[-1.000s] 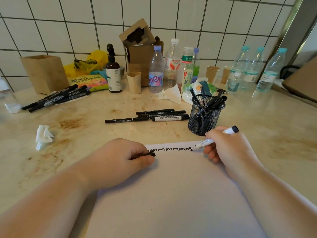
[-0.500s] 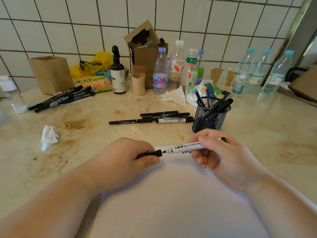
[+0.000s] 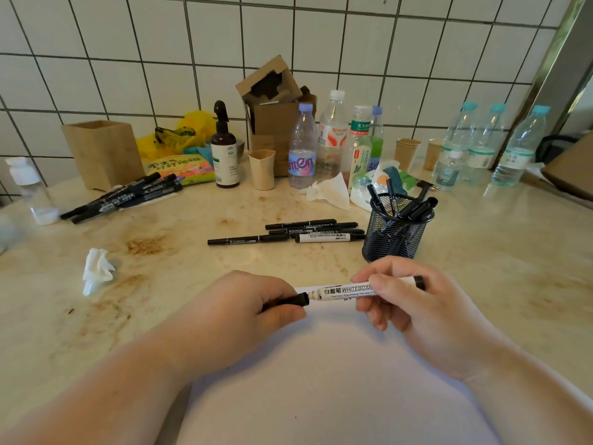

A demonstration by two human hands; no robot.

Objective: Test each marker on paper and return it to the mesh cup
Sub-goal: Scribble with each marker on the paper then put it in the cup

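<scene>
Two hands are meeting just in front of the mesh cup point(image 3: 398, 231). Left hand point(image 3: 247, 313) is pinching the black cap point(image 3: 296, 299); right hand point(image 3: 414, 311) is gripping the white marker point(image 3: 343, 291) level.

Kitchen-like counter, white tiled wall point(image 3: 160, 59), stained marble countertop point(image 3: 160, 252), water bottles point(image 3: 491, 146)

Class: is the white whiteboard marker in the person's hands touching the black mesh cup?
Apart. The head view shows bare counter between the whiteboard marker, held by the right hand, and the mesh cup.
</scene>
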